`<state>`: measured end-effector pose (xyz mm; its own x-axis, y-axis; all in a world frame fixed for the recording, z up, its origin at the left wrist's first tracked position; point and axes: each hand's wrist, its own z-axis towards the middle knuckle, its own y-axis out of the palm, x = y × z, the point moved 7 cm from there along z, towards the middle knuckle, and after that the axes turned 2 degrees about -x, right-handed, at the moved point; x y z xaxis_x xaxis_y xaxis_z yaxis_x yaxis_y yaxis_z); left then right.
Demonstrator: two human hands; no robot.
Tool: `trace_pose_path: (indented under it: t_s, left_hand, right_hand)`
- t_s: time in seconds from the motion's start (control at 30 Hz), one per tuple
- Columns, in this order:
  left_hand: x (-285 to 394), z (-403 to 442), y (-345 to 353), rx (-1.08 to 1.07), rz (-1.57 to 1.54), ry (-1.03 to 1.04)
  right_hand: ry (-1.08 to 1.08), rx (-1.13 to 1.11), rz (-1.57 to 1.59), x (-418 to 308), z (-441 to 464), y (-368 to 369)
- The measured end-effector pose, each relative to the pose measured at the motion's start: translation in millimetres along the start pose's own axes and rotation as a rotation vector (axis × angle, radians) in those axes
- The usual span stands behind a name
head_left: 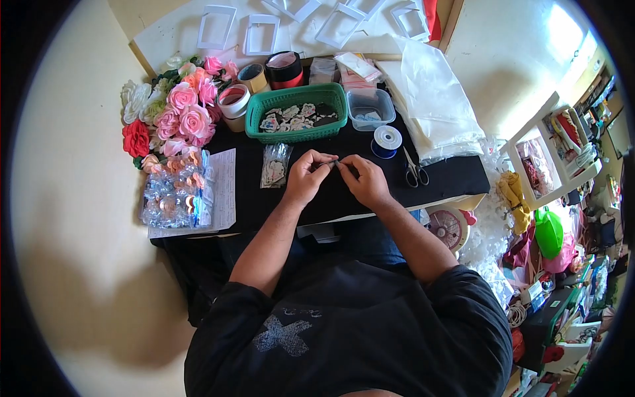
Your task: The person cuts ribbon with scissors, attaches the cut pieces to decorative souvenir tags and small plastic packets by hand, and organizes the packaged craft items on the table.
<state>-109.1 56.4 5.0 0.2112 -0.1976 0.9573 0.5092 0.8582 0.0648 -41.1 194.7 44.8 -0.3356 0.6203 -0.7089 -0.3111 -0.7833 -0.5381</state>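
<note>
Both hands meet over the front of the black-covered table, fingertips pinched together. My left hand (pixel 306 178) and my right hand (pixel 366 181) close on something small and dark between them, too small to name. Just left of my left hand lies a clear plastic packet (pixel 274 167) with pale printed pieces inside. Beyond the hands stands a green plastic basket (pixel 296 138) holding several printed cut-out pieces (pixel 290 118). A blue-rimmed spool (pixel 386 141) sits behind my right hand, and dark-handled scissors (pixel 416 173) lie to its right.
Artificial flowers (pixel 182 109) and a bundle of wrapped items (pixel 177 192) on printed paper (pixel 223 188) fill the left side. Tape rolls (pixel 284 69) and a clear tub (pixel 370 109) stand at the back. Plastic sheets (pixel 436 99) lie right; a fan (pixel 446 228) is below the edge.
</note>
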Motion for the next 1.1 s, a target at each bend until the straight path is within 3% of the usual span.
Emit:
trace_pose_path:
  t_s: [0.33, 0.57, 0.97, 1.1]
  left_hand:
    - [5.1, 0.1, 2.1, -0.006, -0.095, -0.054]
    - [5.6, -3.0, -4.2, 0.071, -0.043, -0.175]
    - [2.4, -1.2, 12.7, -0.113, 0.071, -0.063]
    - [11.6, -3.4, 17.7, -0.141, 0.133, -0.047]
  right_hand:
    - [0.021, 0.024, 0.055, 2.5, -0.5, -1.5]
    - [0.18, 0.055, 0.248, 16.9, 2.0, -3.7]
    - [0.171, -0.15, 0.384, 24.2, 1.9, 11.2]
    - [0.163, -0.088, 0.384, 30.0, 2.5, 13.7]
